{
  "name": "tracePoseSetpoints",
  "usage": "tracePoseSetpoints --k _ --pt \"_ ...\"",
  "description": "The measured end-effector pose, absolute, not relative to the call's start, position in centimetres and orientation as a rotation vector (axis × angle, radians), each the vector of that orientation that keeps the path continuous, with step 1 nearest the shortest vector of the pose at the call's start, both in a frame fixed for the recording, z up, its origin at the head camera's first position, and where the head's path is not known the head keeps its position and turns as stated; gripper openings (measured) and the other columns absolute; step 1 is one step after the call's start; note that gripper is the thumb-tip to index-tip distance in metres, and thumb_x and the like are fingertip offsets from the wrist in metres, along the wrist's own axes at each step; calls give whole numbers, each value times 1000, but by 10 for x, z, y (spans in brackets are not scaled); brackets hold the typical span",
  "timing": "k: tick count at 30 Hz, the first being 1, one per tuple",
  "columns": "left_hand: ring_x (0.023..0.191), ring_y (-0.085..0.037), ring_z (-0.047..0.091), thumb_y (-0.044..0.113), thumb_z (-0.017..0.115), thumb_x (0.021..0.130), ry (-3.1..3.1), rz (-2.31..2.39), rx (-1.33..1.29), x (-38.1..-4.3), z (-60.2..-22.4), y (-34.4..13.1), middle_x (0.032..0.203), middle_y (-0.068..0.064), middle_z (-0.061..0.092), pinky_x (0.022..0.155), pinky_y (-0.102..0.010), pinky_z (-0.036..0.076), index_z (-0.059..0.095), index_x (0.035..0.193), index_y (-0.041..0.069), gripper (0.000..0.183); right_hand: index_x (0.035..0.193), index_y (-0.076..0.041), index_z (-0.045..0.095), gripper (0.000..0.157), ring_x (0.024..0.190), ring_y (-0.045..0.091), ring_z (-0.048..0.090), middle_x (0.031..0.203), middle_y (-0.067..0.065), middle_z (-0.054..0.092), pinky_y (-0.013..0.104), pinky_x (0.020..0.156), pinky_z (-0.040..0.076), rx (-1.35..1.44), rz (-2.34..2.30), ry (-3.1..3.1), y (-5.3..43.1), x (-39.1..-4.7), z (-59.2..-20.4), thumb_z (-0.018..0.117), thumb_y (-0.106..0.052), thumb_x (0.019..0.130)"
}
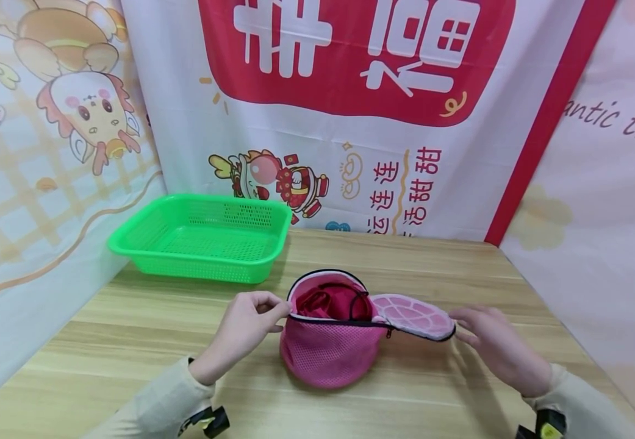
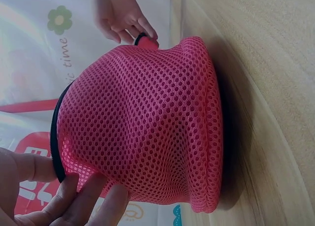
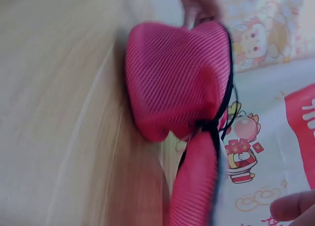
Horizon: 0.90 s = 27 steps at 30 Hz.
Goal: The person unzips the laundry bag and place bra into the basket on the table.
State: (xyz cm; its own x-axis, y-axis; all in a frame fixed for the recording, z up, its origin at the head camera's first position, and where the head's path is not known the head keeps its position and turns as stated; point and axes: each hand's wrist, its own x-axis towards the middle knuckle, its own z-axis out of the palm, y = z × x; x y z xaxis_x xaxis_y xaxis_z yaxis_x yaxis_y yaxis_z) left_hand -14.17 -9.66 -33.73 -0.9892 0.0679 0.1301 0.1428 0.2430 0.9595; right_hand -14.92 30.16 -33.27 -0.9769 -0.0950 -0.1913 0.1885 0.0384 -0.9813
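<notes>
A pink mesh laundry bag [image 1: 328,353] stands on the table with its black-edged zip top open. Dark red fabric [image 1: 344,302] and a thin black cord lie inside it. My left hand [image 1: 248,332] pinches the left side of the rim between thumb and fingers; in the left wrist view its fingers lie against the mesh wall [image 2: 142,122]. The round lid [image 1: 413,314] is folded out to the right, its pale pink inner side facing up. At its outer end is my right hand [image 1: 495,344], blurred, with fingers loosely extended right at the lid's edge.
A green perforated plastic basket [image 1: 202,268] stands at the back left of the wooden table [image 1: 416,390]. Printed cloth hangings [image 1: 460,158] close off the back and both sides.
</notes>
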Motion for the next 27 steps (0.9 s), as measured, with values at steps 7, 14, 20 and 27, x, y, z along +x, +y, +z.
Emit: tracePoseSetpoints --k 7,14,20,27 --pt "79 -22 71 18 73 90 -2422 -1888 -248 -140 -338 -97 89 -6 70 70 -34 59 73 91 3 15 141 19 27 55 139 36 21 150 30 18 50 114 22 51 -1931 2242 282 -148 -332 50 -10 100" --pt "79 -21 70 17 73 90 -2419 -1881 -242 -141 -337 -98 87 -5 70 70 -35 59 73 90 4 13 144 6 39 63 133 31 40 144 21 45 32 104 38 -161 -1801 2373 258 -144 -332 67 -21 94" --pt "77 -21 70 16 73 90 -2430 -1840 -232 -141 -336 -98 85 -3 71 71 -36 59 73 88 6 10 136 1 54 58 122 37 52 133 17 57 24 92 48 -489 -1735 2465 237 -144 -341 77 -19 86" --pt "78 -20 69 17 74 89 -2464 -1750 -227 -142 -337 -99 84 0 70 71 -35 58 73 86 10 7 119 3 65 49 111 31 62 121 14 64 34 96 48 -915 -1709 2594 219 -148 -357 83 3 73"
